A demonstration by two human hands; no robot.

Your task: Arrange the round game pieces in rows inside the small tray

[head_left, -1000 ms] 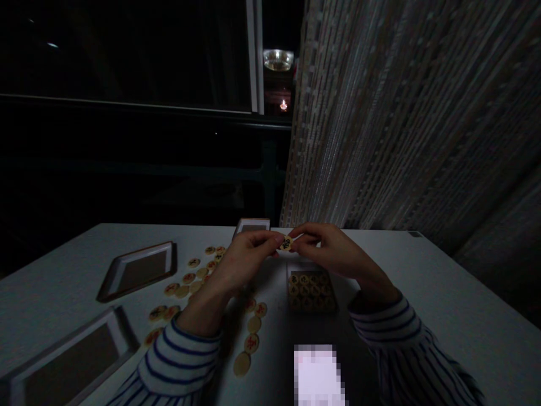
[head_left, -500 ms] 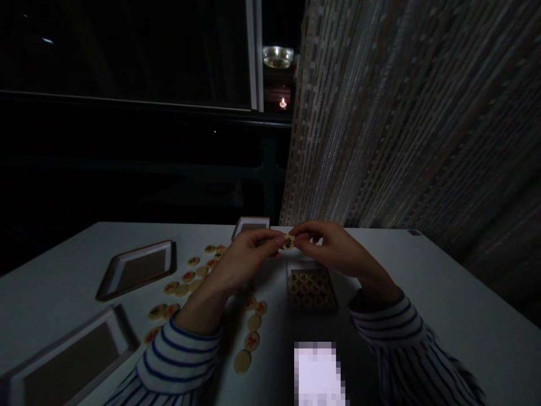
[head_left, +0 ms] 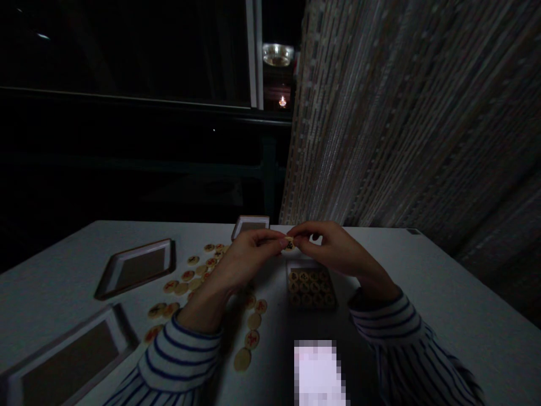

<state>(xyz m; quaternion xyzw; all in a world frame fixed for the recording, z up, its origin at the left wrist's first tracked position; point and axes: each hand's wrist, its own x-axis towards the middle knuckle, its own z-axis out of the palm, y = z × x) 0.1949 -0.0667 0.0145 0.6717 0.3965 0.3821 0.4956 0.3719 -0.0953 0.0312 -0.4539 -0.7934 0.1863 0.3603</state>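
Between the fingertips of my left hand (head_left: 256,252) and my right hand (head_left: 327,243) is a round Chinese chess piece (head_left: 289,243) with a dark character on its face. Both hands pinch it, one from each side, above the table. Just below them sits a box (head_left: 310,307) holding rows of chess pieces with dark characters. Loose chess pieces (head_left: 188,276), some marked in red, some dark and some blank side up, lie to the left. My left forearm hides part of that spread. A short line of pieces (head_left: 252,339) runs between my left forearm and the box.
Shallow trays or lids stand on the white table (head_left: 422,270): one (head_left: 167,276) at left, one (head_left: 118,332) at front left, one (head_left: 267,220) at the back. A bright pixelated rectangle (head_left: 320,372) is at the front. A string curtain (head_left: 359,113) hangs behind, beside a dark window.
The chess piece has turned slightly between my fingertips, so its character shows at a different angle. Both hands stay in nearly the same place.
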